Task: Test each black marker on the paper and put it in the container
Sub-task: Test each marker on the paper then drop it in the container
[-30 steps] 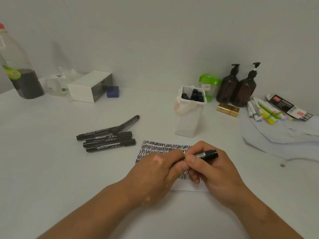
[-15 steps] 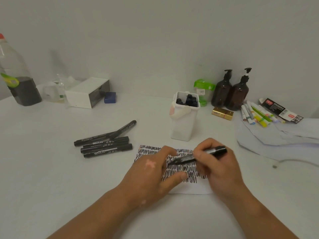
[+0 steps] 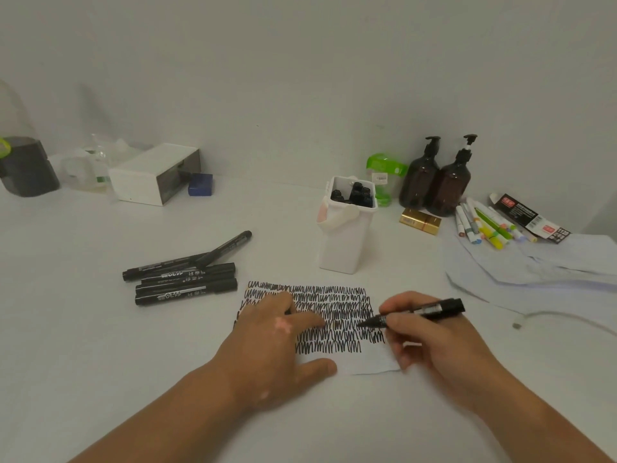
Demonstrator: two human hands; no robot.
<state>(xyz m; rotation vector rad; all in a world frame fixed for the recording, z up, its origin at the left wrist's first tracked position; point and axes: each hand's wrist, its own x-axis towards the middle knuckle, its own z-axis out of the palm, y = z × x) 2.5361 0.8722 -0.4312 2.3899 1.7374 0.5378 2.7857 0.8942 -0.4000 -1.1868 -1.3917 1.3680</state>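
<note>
A small sheet of paper covered with rows of black scribbles lies in front of me. My left hand rests flat on its left part, fingers spread. My right hand grips an uncapped black marker, its tip just above the scribbles at the paper's right side. Several capped black markers lie in a pile to the left. A white container behind the paper holds several black markers upright.
Two brown pump bottles, a green dispenser and a gold box stand at the back right. Coloured markers lie on loose paper sheets at right. A white box and a bottle sit at back left.
My two hands, joined on the marker a second ago, have parted. The right hand carried the uncapped marker to the right; the left hand settled flat on the paper.
</note>
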